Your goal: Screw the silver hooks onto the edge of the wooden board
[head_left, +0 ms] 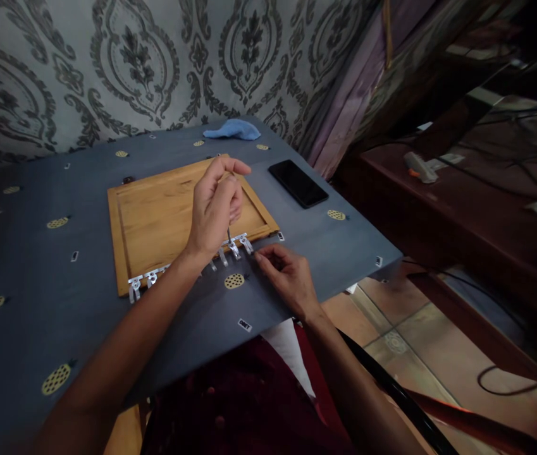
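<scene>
A wooden board (168,202) with a raised frame lies on the cloth-covered table. Along its front edge runs a metal strip with several clips (234,248). My left hand (218,202) is closed above the right part of that strip. From its grip a thin, screwdriver-like tool (229,235) points down onto a clip, the handle hidden by my fingers. Beside the strip's right end is my right hand (290,275), thumb and forefinger drawn together close to the last clip. Whatever they pinch, if anything, is too small to make out. My left forearm covers the strip's middle.
A black phone (298,183) lies right of the board, and a blue cloth (233,129) sits at the table's back. The patterned tablecloth (92,341) reaches the near edge. On the right stands a dark red surface (391,189) with cables, above a tiled floor (420,328).
</scene>
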